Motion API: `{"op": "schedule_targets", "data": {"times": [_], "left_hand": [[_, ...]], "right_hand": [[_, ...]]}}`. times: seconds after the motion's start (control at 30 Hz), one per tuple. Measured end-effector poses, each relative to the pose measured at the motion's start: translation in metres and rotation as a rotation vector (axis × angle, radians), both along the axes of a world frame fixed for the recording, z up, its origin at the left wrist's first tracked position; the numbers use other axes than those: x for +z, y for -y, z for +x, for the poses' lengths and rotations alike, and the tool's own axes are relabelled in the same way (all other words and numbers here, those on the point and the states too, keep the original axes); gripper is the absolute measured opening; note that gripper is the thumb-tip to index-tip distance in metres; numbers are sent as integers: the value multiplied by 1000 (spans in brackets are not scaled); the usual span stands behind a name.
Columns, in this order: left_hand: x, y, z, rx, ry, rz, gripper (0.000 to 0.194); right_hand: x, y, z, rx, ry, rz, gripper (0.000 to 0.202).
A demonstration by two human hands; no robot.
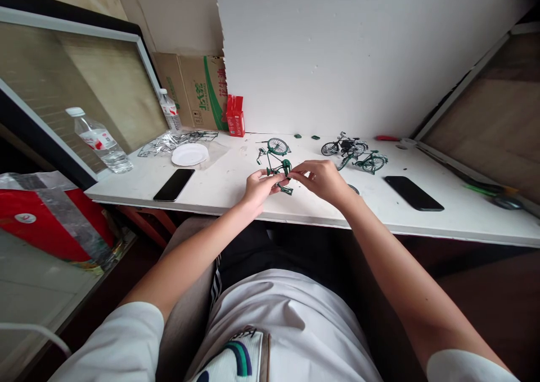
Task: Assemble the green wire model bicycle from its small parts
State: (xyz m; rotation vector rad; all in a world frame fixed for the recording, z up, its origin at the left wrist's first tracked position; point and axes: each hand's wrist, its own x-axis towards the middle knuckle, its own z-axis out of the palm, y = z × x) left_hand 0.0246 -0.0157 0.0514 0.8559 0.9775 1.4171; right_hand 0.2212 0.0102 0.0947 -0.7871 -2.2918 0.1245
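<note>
The green model bicycle (286,164) is held just above the near half of the white table (228,193), one spoked wheel (278,146) showing at its twelve o'clock end. The left hand (258,188) comes in from about eight o'clock, thumb and fingers closed around the near part of the frame. The right hand (324,179) meets it from four o'clock, its thumb and fingertips pinched narrowly against the bicycle's side; whether they also hold a separate small part, I cannot tell. Taking that bicycle as the clock's centre, a black bicycle (337,147) stands between two and three, touching or just beside another green bicycle (371,162) at three; which of these, I cannot tell. A dark wheel (354,189), mostly hidden by the right wrist, lies between three and four, and a black phone (413,193) lies farther out. Another phone (174,184) rests between eight and nine, a white plate (190,154) just past nine, and a red box (235,116) stands between ten and eleven.
</note>
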Motion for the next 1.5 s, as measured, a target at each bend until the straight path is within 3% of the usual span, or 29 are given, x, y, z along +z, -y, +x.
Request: {"op": "schedule_targets", "data": {"times": [0.17, 0.3, 0.4, 0.5, 0.63, 0.9, 1.17, 1.3, 1.5], "left_hand": [[0, 3, 3, -12, -9, -20, 41], [3, 9, 7, -24, -31, -1, 41], [7, 11, 8, -11, -22, 27, 43], [11, 10, 6, 14, -6, 59, 45], [17, 11, 2, 53, -11, 107, 46], [33, 26, 2, 129, -82, 329, 47], [36, 34, 7, 146, -107, 442, 48], [42, 37, 3, 161, -117, 430, 48], [47, 35, -1, 188, -60, 411, 45]], "right_hand": [[-5, 2, -4, -190, 156, 194, 46], [-5, 4, -5, -298, 238, 226, 64], [1, 7, -2, -266, 176, 172, 57], [9, 10, 1, -173, 88, 127, 31], [17, 16, 3, -109, 114, 229, 16], [31, 35, -3, -226, 139, 439, 32], [26, 36, -9, -346, 68, 387, 60], [29, 41, -9, -300, 13, 350, 47], [29, 39, -5, -234, 67, 424, 22]]}}
